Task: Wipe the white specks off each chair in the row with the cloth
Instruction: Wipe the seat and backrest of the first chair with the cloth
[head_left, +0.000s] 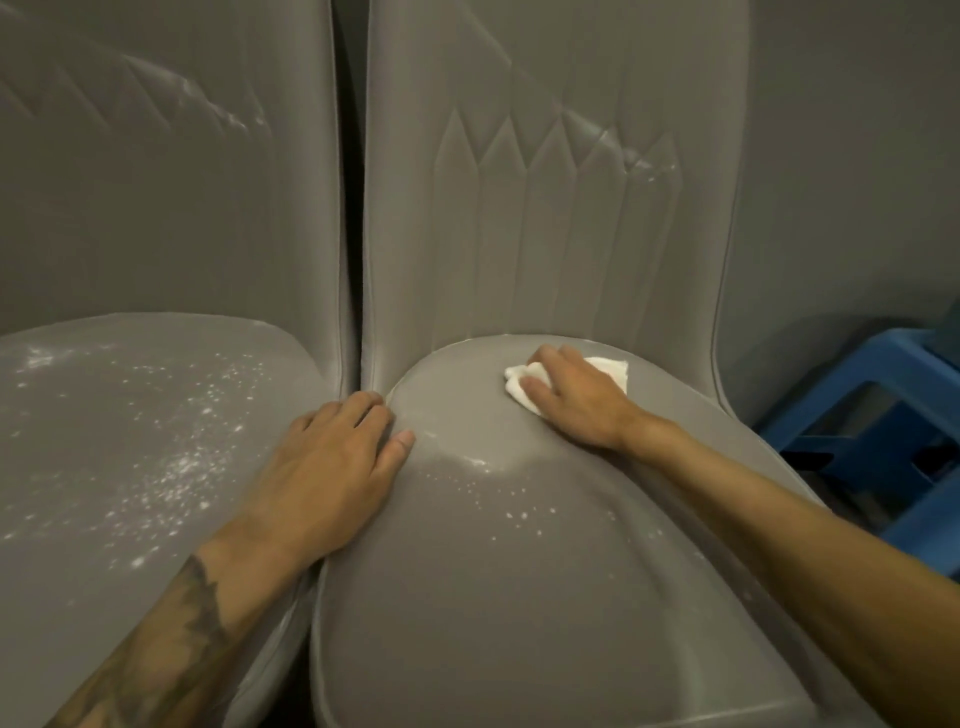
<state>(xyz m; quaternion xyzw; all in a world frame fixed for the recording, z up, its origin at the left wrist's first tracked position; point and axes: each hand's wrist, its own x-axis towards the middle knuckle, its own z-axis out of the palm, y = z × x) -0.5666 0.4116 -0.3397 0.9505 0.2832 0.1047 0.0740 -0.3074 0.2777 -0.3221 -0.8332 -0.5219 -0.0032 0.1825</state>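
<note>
White cloth (612, 370) bunched in right hand (576, 401); left hand (332, 467) flat on seat (519, 597).

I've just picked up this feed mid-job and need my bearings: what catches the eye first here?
The white cloth bunched under the right hand at the back of the right chair's seat stands out most against all the grey. Next come the white specks scattered thickly over the left chair's seat, with a thinner trail in the middle of the right one. The left hand rests flat where the two seats meet.
</note>
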